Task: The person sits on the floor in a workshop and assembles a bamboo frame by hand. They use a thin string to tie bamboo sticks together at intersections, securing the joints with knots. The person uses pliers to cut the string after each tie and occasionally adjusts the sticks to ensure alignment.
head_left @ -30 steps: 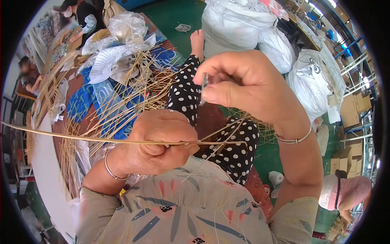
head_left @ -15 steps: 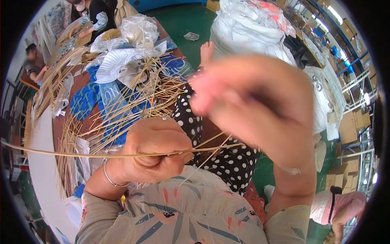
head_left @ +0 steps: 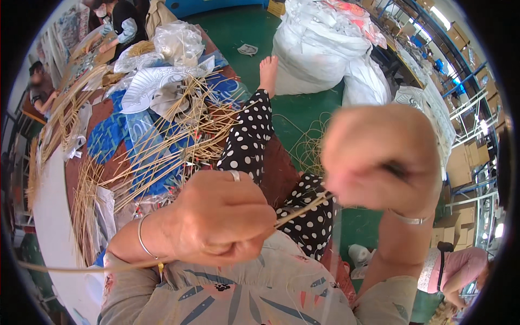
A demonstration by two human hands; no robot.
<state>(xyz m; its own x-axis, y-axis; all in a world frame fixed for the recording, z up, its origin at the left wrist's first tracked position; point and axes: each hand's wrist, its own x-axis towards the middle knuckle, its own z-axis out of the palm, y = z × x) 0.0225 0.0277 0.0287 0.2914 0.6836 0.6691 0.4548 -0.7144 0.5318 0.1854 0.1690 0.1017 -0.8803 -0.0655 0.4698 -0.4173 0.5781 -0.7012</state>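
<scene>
My left hand (head_left: 222, 216), with a ring and a bangle, is closed in a fist over my lap. Out of it on the left trails a long, thin tan cane strand (head_left: 81, 268). More of the cane shows as a short taut length between my two hands, running up to the right. At its far end my right hand (head_left: 382, 154) is curled closed, smeared by motion, with the cane meeting its lower fingers. The exact grip there is hidden.
Loose cane sticks (head_left: 179, 130) lie heaped on the table at left, over blue cloth and a white printed sheet (head_left: 143, 89). White sacks (head_left: 311, 54) stand ahead, and coiled cane (head_left: 310, 143) lies on the green floor. Other people sit at far left; a person in pink (head_left: 460, 273) is at right.
My right hand has moved right and down, away from my left hand. The left hand has shifted slightly right and down, and the trailing cane now hangs lower.
</scene>
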